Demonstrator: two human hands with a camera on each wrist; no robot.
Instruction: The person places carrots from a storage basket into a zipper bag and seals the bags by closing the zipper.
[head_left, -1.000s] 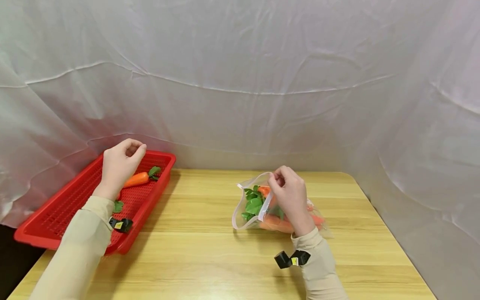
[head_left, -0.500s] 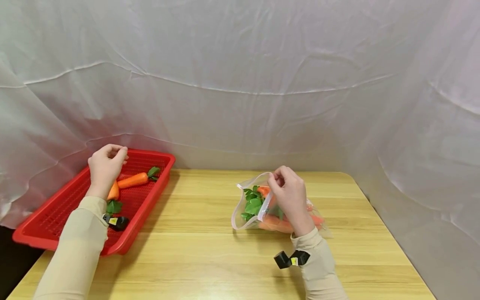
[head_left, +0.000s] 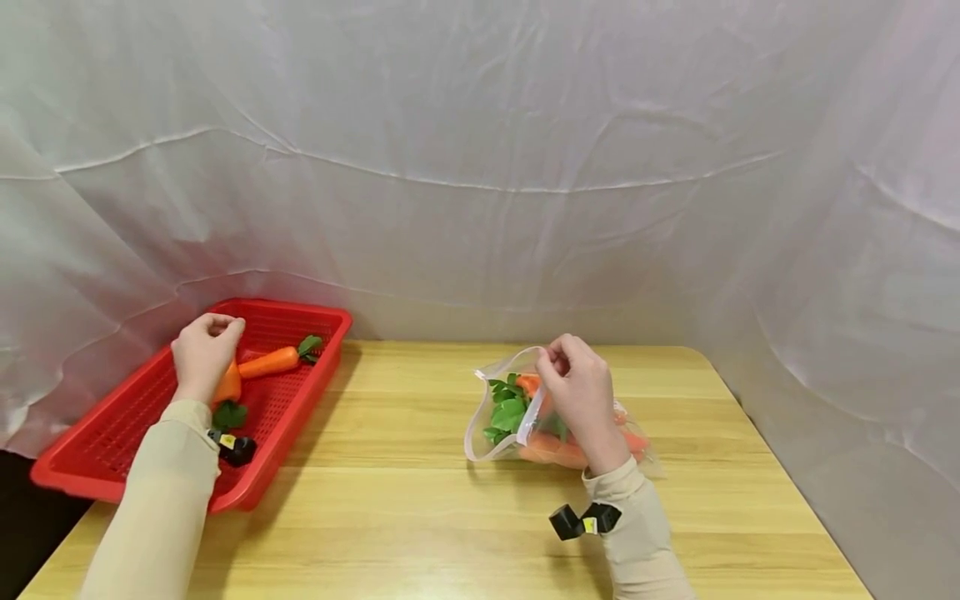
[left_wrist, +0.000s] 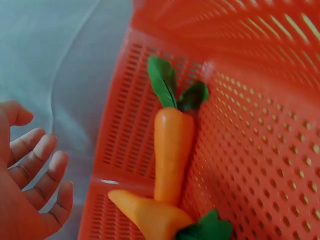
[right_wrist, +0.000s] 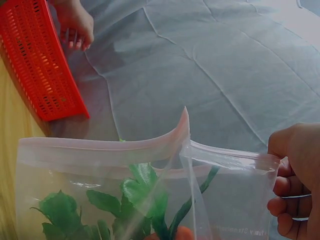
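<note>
Hovering over the red basket [head_left: 315, 321], left hand [head_left: 201, 354] has loosely curled fingers, empty, above two carrots [left_wrist: 172, 152]. Right hand [head_left: 581, 392] pinches the zip bag [head_left: 498, 412] rim, mouth open, on the table [head_left: 405, 500].

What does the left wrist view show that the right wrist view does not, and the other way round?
Only the left wrist view shows the two carrots lying in the basket, one partly over the other's tip, with the left hand open beside them, holding nothing. Only the right wrist view shows the clear zip bag, its mouth open with green leaves inside, and the right hand pinching its rim. Both show the red basket and the white backdrop cloth.
</note>
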